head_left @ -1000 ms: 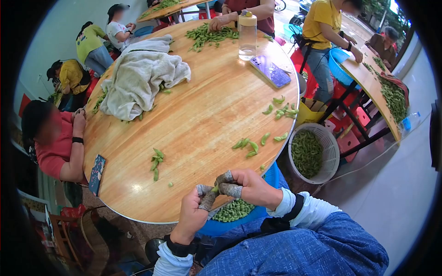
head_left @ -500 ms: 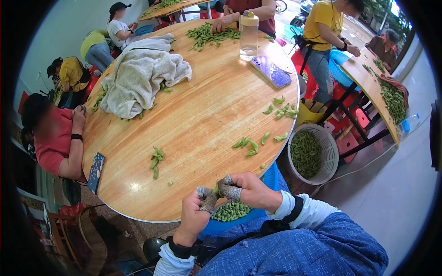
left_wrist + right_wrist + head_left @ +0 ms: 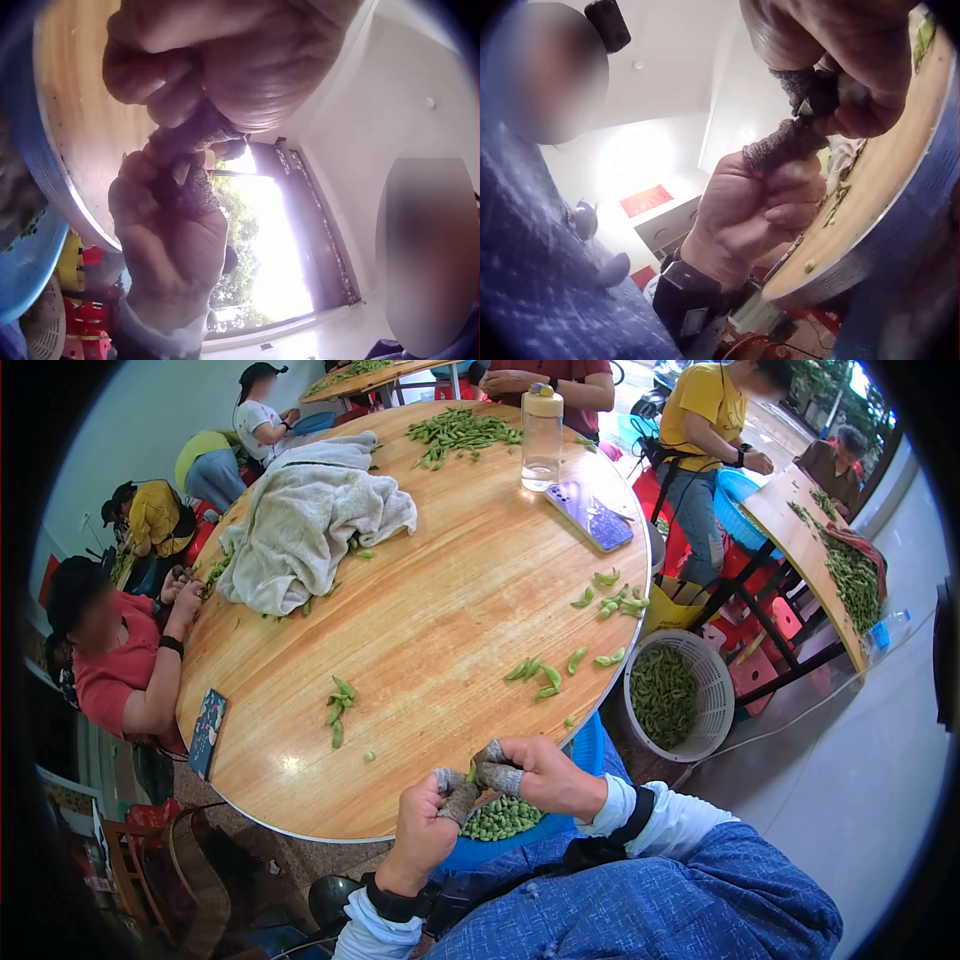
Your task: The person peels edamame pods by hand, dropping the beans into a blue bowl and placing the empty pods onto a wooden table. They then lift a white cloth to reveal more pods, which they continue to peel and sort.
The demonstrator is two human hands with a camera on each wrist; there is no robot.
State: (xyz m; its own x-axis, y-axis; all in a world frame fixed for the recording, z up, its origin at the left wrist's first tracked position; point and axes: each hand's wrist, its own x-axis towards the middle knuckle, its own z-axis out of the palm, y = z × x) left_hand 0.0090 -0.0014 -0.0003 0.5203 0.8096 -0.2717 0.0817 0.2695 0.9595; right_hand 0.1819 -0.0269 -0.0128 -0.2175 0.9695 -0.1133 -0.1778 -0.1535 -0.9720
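My left hand (image 3: 425,828) and right hand (image 3: 548,778) meet over the near edge of the round table, thumbs and forefingers wrapped in grey cloth finger covers. Between the fingertips they pinch a green bean pod (image 3: 472,771), mostly hidden by the covers. In the left wrist view the right hand (image 3: 169,247) faces the left from below. The right wrist view has the left hand (image 3: 746,202) with its covered thumb close against the right fingers. Just beneath my hands, a blue basin (image 3: 590,748) holds shelled green beans (image 3: 503,818).
Loose pods (image 3: 340,710) lie on the wooden table (image 3: 430,660), more (image 3: 545,678) at its right edge. A towel (image 3: 310,525), bottle (image 3: 541,440), purple phone (image 3: 590,515) and dark phone (image 3: 207,735) rest there too. A white basket (image 3: 712,690) of pods stands right. Several people sit around.
My hands stay together at nearly the same spot, pinching the pod. The person across has drawn a hand back from the pod pile; the person in red at left has reached toward pods beside the towel.
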